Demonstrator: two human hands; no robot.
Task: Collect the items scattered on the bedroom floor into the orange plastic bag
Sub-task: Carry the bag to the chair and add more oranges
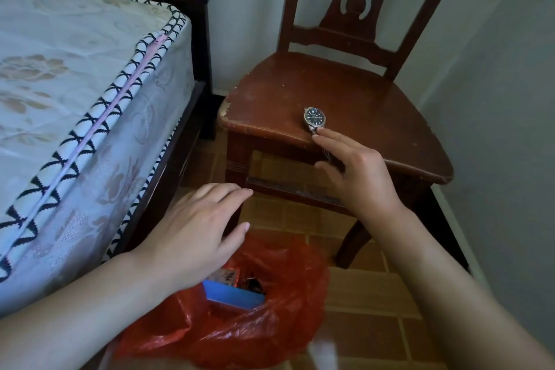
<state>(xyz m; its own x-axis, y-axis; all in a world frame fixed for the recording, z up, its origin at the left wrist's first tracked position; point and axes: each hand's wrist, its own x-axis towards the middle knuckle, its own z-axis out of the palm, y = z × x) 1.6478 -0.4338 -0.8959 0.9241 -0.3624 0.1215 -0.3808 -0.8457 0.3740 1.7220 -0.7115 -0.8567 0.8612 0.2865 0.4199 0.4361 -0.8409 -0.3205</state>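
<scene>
The orange plastic bag (pixel 264 303) sits open on the tiled floor at the bottom middle. Inside it lie a blue box (pixel 232 296) and a small brown packet (pixel 226 275). A dark-faced wristwatch (pixel 314 116) lies near the front edge of the wooden chair seat. My right hand (pixel 357 171) is open in front of the seat, and its fingertips touch the watch strap. My left hand (pixel 195 234) hovers open over the bag's left rim, palm down, holding nothing.
The brown wooden chair (pixel 375 105) stands against the wall in the corner. A bed with a patterned mattress (pixel 75 99) and dark frame fills the left side. Tan floor tiles (pixel 360 294) show between the bed and the chair.
</scene>
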